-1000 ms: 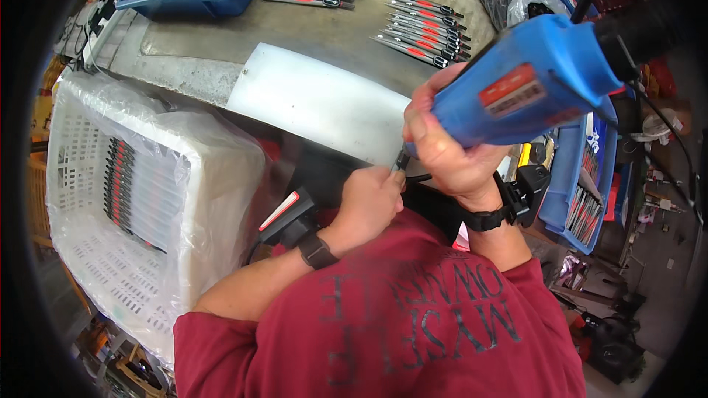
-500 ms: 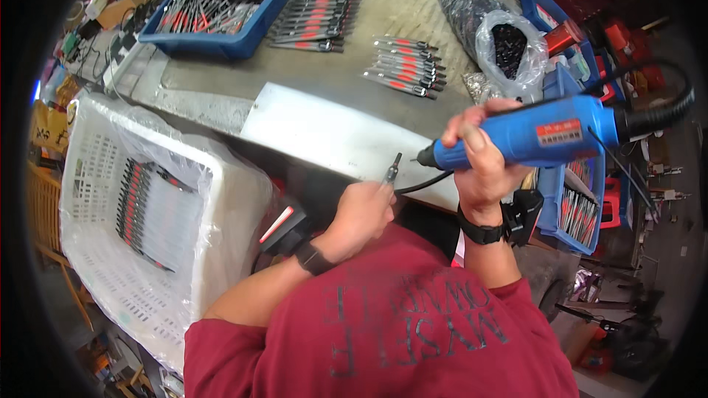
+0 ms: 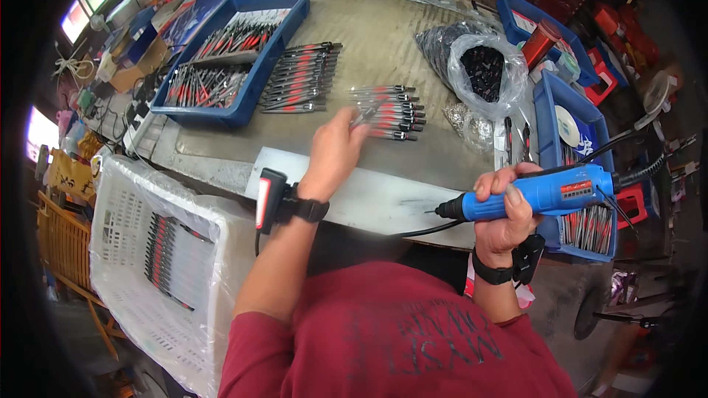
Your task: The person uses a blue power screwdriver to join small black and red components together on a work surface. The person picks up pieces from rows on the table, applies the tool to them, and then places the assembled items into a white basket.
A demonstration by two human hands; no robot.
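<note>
My left hand (image 3: 335, 151) reaches over the table to the near left side of a short row of grey-and-red pen-shaped tools (image 3: 402, 116). Its fingers are closed on one pen-shaped tool (image 3: 370, 109), slanted and blurred by motion, which overlaps the row. In my right hand (image 3: 509, 210) is a blue electric screwdriver (image 3: 557, 193), held level with its thin bit pointing left above a white board (image 3: 369, 203). A longer row of the same tools (image 3: 301, 77) lies farther left.
A divided blue bin (image 3: 254, 99) full of similar tools stands at the back left. Left of me is a plastic-lined white basket (image 3: 214, 273) holding more. A clear bag (image 3: 509, 77) of small black parts and blue bins (image 3: 549, 121) are at the right.
My left hand has moved away from the screwdriver's bit, forward to the short row, carrying the pen-shaped tool. My right hand keeps the electric screwdriver, now lower in view.
</note>
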